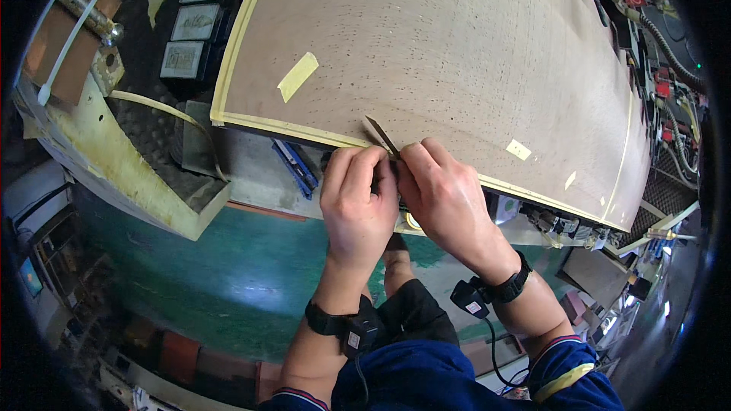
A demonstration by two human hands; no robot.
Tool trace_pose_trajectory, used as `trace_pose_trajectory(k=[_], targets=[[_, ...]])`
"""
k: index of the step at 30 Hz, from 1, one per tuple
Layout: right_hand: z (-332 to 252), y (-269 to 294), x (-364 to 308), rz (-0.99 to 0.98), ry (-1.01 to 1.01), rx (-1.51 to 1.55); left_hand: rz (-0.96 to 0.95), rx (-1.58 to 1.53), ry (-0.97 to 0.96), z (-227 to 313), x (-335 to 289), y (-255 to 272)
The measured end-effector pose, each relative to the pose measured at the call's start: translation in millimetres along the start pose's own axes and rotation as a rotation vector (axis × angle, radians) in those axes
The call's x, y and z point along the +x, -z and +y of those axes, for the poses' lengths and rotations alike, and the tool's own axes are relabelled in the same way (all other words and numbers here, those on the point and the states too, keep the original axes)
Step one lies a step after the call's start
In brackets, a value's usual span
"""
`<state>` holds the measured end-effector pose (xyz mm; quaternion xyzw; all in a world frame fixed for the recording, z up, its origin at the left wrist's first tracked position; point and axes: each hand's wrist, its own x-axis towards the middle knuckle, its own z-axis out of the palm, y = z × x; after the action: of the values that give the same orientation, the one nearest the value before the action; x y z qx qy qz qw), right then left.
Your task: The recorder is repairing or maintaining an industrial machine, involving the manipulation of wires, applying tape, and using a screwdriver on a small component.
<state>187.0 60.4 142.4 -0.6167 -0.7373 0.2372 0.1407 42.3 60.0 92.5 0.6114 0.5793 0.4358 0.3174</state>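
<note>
Both of my hands meet at the near edge of a large light-brown panel [426,53], which is dotted with many small dark marks and edged with yellow tape. My right hand [453,202] is closed, thumb and fingers pinched at the base of a thin, dark, pointed blade [383,135]. The blade sticks out over the panel, tilted up to the left. Close against it, my left hand [358,198] is closed too, its fingers curled. Something dark shows between the hands, but the fingers hide most of it.
Blue-handled tools [295,167] lie left of my hands on a grey ledge. Tape pieces [298,76] stick to the panel. A curved pale frame [164,190] stands left, with dark boxes [184,59] beyond. Hoses [666,49] and red parts line the right side. The floor [228,281] is green.
</note>
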Motion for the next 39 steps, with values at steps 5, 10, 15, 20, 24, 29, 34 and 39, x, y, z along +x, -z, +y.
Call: trace_pose_trajectory(k=[5,10,15,20,24,29,34,39], targets=[[-1.4,0.9,-1.4,-0.022,-0.062,0.056,0.036,0.013,-0.035,-1.6,1.3,-2.7],[0.4,0.9,-0.2,0.013,0.009,0.013,0.035,0.007,-0.044,-2.2,2.6,-2.3],[0.2,0.4,0.2,0.015,0.007,0.020,0.039,-0.002,-0.035,-1.0,1.8,-2.5],[-1.1,1.7,1.7,0.007,-0.002,0.033,0.038,0.004,-0.031,-0.8,1.5,-2.6],[-0.4,1.6,2.0,0.004,0.002,0.039,0.045,0.005,-0.031,-1.4,0.5,-3.8],[-0.7,4.3,2.9,-0.015,0.003,0.033,0.045,0.011,-0.035,-1.5,0.4,-3.2],[0.9,2.2,2.7,-0.018,-0.003,0.042,0.050,0.011,-0.035,-2.4,-0.2,-4.8],[0.3,4.6,3.5,-0.027,0.006,0.036,0.051,0.008,-0.032,-1.6,-0.8,-4.8]])
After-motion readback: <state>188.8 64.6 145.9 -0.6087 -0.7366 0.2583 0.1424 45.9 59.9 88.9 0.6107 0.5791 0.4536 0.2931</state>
